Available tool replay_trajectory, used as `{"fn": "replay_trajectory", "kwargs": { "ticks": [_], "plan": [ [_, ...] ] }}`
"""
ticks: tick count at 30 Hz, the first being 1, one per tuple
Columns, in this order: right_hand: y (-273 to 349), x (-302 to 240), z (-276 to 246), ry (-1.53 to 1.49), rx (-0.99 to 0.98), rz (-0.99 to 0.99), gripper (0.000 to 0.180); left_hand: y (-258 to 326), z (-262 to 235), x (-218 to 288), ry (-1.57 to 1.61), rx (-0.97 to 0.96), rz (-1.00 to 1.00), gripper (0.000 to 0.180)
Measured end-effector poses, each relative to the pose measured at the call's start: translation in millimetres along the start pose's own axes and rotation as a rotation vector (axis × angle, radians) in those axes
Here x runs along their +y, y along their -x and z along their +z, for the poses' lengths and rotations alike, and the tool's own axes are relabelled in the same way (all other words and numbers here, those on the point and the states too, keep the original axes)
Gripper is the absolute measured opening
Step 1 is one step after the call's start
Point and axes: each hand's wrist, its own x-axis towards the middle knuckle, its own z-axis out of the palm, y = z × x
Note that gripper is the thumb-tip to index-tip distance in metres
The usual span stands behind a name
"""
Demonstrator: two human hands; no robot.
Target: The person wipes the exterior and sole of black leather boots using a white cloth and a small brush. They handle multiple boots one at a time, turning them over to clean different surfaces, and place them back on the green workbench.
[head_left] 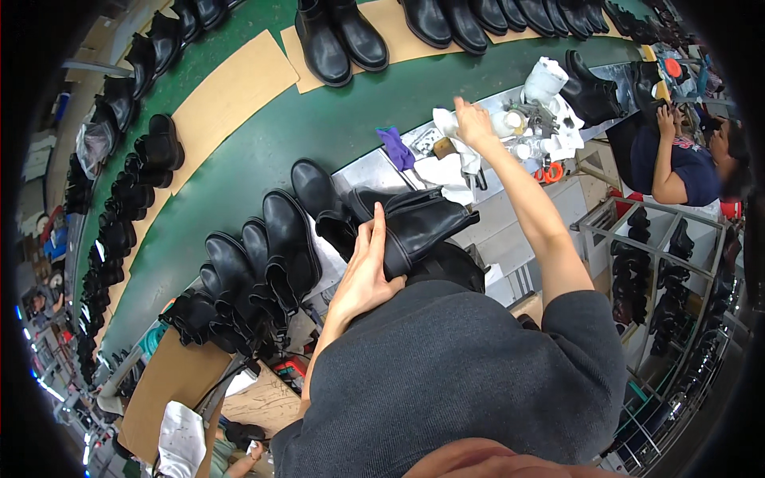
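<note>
A black leather ankle boot (422, 231) lies on its side across my lap, its shaft pointing right. My left hand (368, 275) steadies it, palm and long fingers pressed along the sole and the thumb near the lap. At arm's length, my right hand (473, 123) is over the cluttered metal ledge with its fingers curled in. Beside those fingers is a white piece (445, 122), perhaps cloth; whether they grip it is hidden. Close by are a white-capped bottle (507, 123), a purple cloth (395, 149) and a crumpled white cloth (440, 170).
Several black boots (288, 235) stand left of my lap along the green conveyor belt (263, 143). More boots (430, 22) line its far side on tan card (239, 76). Orange-handled scissors (550, 173) lie at the ledge's edge. A co-worker (677, 163) and a metal rack (653, 239) are at right.
</note>
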Motion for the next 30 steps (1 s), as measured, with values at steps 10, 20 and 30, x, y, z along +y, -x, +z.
{"fn": "replay_trajectory", "kwargs": {
  "ticks": [10,20,30],
  "plan": [
    [86,-2,-60,-0.524,0.316,-0.19,0.045,-2,1,5,0.037,0.003,-0.024,0.12],
    [96,5,-36,-1.249,0.678,0.414,0.018,-5,8,6,0.019,-0.003,-0.043,0.121],
    [54,17,-5,-1.774,0.48,0.546,0.035,-3,7,9,0.01,-0.04,-0.045,0.12]
  ]
}}
